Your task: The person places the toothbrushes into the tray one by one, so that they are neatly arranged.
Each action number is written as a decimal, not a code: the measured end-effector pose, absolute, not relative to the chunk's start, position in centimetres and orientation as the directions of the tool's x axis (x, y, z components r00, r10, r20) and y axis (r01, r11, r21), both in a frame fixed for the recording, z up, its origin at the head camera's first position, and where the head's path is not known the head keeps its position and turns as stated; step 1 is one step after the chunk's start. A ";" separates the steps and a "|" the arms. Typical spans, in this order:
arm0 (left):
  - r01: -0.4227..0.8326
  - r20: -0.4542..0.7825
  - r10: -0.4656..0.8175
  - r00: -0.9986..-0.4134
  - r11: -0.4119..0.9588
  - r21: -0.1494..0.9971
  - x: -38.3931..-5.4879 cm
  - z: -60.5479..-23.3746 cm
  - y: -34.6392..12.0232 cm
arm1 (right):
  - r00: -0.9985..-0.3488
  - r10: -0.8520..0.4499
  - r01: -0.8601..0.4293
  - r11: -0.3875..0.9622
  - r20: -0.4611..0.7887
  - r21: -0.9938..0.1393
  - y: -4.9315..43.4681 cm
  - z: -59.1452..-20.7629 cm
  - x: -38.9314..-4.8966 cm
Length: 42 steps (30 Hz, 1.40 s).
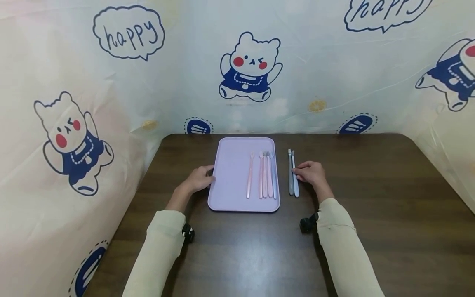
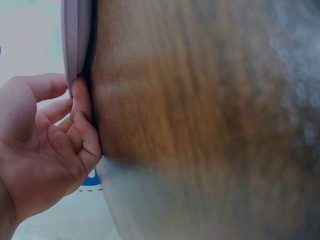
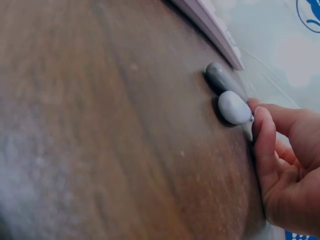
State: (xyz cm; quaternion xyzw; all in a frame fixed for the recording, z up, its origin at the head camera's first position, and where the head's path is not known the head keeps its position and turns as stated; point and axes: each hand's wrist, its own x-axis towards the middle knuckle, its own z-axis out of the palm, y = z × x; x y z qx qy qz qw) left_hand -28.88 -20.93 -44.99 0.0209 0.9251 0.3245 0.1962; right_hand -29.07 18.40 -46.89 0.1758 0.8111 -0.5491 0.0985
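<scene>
A lilac tray [image 1: 230, 177] lies on the table with several toothbrushes on it: a pink toothbrush [image 1: 250, 175] by itself, and more pink ones beside a blue toothbrush [image 1: 274, 177] near the right rim. My left hand [image 1: 198, 178] grips the tray's left edge; the left wrist view shows thumb and fingers around the rim [image 2: 77, 45]. Right of the tray, my right hand [image 1: 311, 172] pinches a light blue toothbrush [image 1: 295, 185] by its handle. A grey-blue toothbrush [image 1: 290, 177] lies alongside it. Their rounded handle ends show in the right wrist view.
The brown wooden table [image 1: 241, 255] stretches around the tray, its far edge against a wall covering [image 1: 178, 82] with printed bears. A black wrist camera [image 1: 188, 233] sits on the left sleeve, another camera [image 1: 308, 224] on the right.
</scene>
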 end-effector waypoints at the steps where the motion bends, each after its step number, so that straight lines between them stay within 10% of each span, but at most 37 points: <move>1: -0.091 -0.351 0.164 -0.922 0.788 0.608 -28.9 -45.0 -21.0 | -0.919 0.181 0.394 0.336 -0.352 -0.856 18.3 -46.9 -29.1; 33: -0.087 -0.345 0.168 -0.923 0.784 0.615 -28.5 -45.0 -20.8 | -0.946 0.269 0.316 0.646 -0.180 -0.695 16.5 -46.2 -28.7; 42: -0.063 -0.331 0.193 -0.924 0.776 0.628 -28.4 -44.8 -20.9 | -0.951 0.240 0.300 0.557 -0.196 -0.774 17.8 -46.7 -29.1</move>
